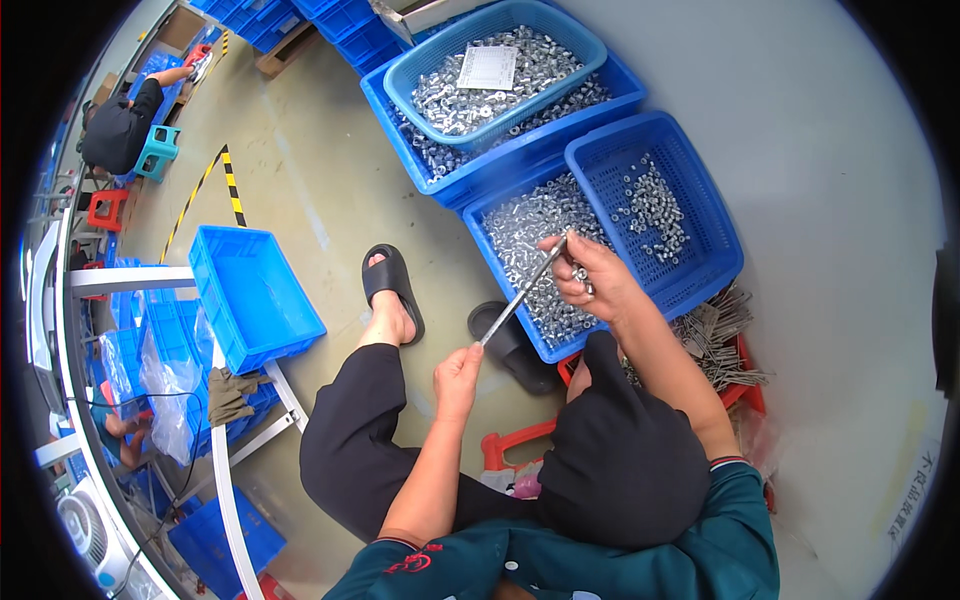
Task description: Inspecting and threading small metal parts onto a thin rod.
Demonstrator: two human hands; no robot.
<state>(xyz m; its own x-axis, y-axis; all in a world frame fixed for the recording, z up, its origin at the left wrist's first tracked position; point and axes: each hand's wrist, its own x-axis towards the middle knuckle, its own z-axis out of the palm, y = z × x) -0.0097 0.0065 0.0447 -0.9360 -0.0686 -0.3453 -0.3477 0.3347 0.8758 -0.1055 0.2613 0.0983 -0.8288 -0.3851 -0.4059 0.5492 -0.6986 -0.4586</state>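
A thin metal rod (pixel 522 293) runs slantwise between my two hands. My left hand (pixel 457 382) is closed round its nearer, lower end. The fingers of my right hand (pixel 598 275) pinch its far, upper end, and a few small metal sleeve-like pieces (pixel 580 274) show in the same hand's curled fingers. That hand is above a blue bin (pixel 488 258) full of small silvery metal pieces (pixel 540 225). A blue perforated basket (pixel 695 150) sits over the bin's right side, with a loose scatter of similar pieces (pixel 655 210) inside.
Behind, a light-blue basket (pixel 395 85) of metal pieces, topped by a paper slip (pixel 488 67), rests on a larger blue bin (pixel 420 175). Thin rods (pixel 715 330) lie in a red crate (pixel 752 385) at right. An open blue bin (pixel 255 290) stands left. A co-worker (pixel 115 130) sits far left.
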